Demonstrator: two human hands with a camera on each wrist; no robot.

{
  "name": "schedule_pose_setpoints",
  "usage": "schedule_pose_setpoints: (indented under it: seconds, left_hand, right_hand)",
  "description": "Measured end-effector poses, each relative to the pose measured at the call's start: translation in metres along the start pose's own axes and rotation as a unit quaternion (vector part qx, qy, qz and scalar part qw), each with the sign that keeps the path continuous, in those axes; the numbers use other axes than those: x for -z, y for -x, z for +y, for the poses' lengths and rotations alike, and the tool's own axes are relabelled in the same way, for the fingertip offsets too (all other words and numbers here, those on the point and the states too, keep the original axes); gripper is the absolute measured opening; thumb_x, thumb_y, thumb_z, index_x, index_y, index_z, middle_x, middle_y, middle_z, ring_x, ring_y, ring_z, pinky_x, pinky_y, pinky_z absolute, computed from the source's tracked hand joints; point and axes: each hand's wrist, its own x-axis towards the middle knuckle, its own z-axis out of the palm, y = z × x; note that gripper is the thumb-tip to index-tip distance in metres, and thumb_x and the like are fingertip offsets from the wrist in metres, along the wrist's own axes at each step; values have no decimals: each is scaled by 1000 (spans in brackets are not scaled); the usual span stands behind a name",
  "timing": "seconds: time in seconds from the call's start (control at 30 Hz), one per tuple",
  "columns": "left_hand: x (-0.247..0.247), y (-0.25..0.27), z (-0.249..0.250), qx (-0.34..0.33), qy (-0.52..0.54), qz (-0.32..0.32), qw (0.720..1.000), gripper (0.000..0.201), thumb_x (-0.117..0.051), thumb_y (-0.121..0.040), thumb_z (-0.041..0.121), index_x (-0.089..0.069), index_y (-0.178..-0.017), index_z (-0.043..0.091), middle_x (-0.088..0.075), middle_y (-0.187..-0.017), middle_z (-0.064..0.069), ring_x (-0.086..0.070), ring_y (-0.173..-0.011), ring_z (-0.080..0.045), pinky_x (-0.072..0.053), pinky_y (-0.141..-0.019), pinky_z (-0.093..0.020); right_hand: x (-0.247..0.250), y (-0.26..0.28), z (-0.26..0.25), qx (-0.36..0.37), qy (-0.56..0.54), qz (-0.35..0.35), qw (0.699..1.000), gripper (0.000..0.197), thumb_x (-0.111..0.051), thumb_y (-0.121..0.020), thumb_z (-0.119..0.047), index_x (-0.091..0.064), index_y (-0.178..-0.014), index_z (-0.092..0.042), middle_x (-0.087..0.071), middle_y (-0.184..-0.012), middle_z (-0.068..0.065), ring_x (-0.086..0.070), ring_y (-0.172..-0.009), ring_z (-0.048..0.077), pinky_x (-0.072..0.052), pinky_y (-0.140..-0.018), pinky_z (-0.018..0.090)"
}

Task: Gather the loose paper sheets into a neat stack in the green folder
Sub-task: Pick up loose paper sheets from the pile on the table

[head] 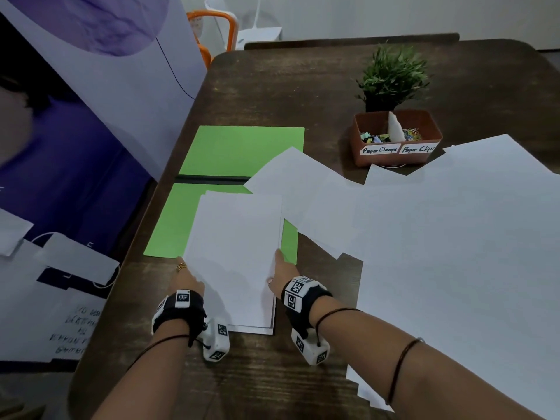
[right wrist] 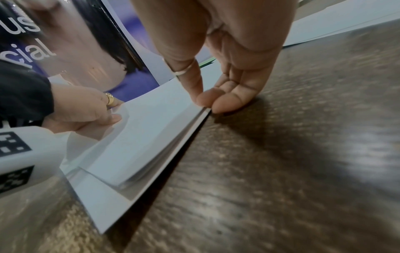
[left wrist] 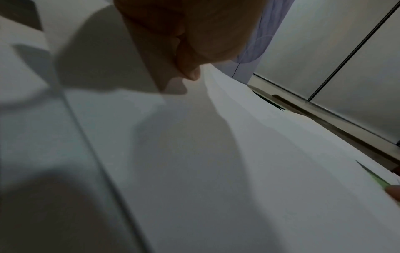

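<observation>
Table (head: 303,86) has open room near me, though loose sheets (head: 454,237) crowd the right. My stack (head: 233,253) half-overlaps the green folder (head: 242,147), hanging toward me. It looks light, floppy and slippery, so I grab the side edges: left hand (head: 186,281) and right hand (head: 283,272) both pinch there.
</observation>
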Motion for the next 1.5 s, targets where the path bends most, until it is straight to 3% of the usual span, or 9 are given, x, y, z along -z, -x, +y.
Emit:
schedule_pose_setpoints:
  seconds: [0.17, 0.3, 0.4, 0.57, 0.7, 0.97, 1.13, 1.3, 1.5]
  left_hand:
    - [8, 25, 19, 15, -76, 50, 996, 86, -57, -84, 5, -3, -150, 16, -33, -138, -23, -37, -121, -39, -36, -100, -46]
    - [7, 48, 57, -41, -73, 121, 989, 96, -65, -80, 9, -2, -149, 28, -12, -149, -17, -20, -133, -36, -24, -108, -51]
    - [-9, 47, 94, -128, 2, 91, 988, 71, -61, -85, 9, -25, -146, 17, -27, -145, -15, -33, -129, -33, -32, -105, -45]
    - [-50, 69, 161, -193, 135, -35, 971, 31, -46, -92, 6, -58, -121, 6, -60, -121, -13, -61, -102, -26, -39, -84, -17]
    - [-72, 77, 200, -127, 144, -105, 976, 37, -41, -96, 8, -47, -131, 2, -50, -135, -17, -47, -124, -30, -31, -101, -27]
    - [-94, 72, 235, -40, 191, -80, 978, 50, -46, -91, 5, -34, -138, -5, -37, -143, -20, -36, -132, -32, -28, -108, -33]
    - [-99, 71, 240, 5, 246, -89, 965, 20, -57, -86, 9, -51, -105, 8, -55, -105, -14, -53, -108, -29, -37, -82, -28]
    - [-96, 72, 244, 36, 268, -87, 959, 55, -68, -82, 13, -42, -128, -4, -50, -123, -16, -53, -113, -30, -34, -78, -23]
    - [-100, 75, 245, 14, 287, -91, 954, 41, -66, -85, 15, -52, -120, 0, -59, -118, -14, -57, -110, -29, -37, -81, -23]
  right_hand:
    - [1, -2, 3, 3, 3, -4, 1000, 70, -46, -96, -20, -2, -149, -11, -52, -126, 18, -53, -114, 31, -44, -89, 32]
    - [24, -3, 19, 6, 7, 64, 998, 42, -48, -93, -23, -40, -130, -6, -43, -129, 19, -50, -113, 33, -42, -87, 29]
    - [56, -10, 45, 1, 29, 143, 989, 39, -49, -90, -20, -48, -128, -9, -33, -136, 17, -42, -121, 31, -38, -98, 32]
    - [108, -22, 91, -34, 183, 140, 972, 58, -47, -95, -16, -23, -148, -18, 1, -157, 11, -6, -144, 30, -15, -115, 31]
    - [129, -31, 115, -49, 253, 82, 963, 63, -44, -98, -24, -8, -151, -21, 12, -158, 6, 11, -145, 30, -8, -118, 39]
    - [138, -35, 133, -28, 215, 50, 975, 69, -44, -98, -33, -1, -150, -22, 6, -158, -1, 4, -146, 25, -11, -119, 38]
    - [143, -34, 140, -19, 194, 45, 980, 72, -47, -95, -39, -2, -150, -27, 5, -158, -8, 3, -146, 17, -13, -117, 39]
    - [146, -33, 143, -6, 181, 53, 982, 72, -49, -94, -41, -6, -150, -27, 3, -158, -8, 1, -146, 18, -13, -117, 42]
    - [147, -32, 149, 12, 152, 46, 987, 72, -48, -94, -41, -7, -150, -25, 4, -158, -8, 2, -146, 17, -10, -117, 41]
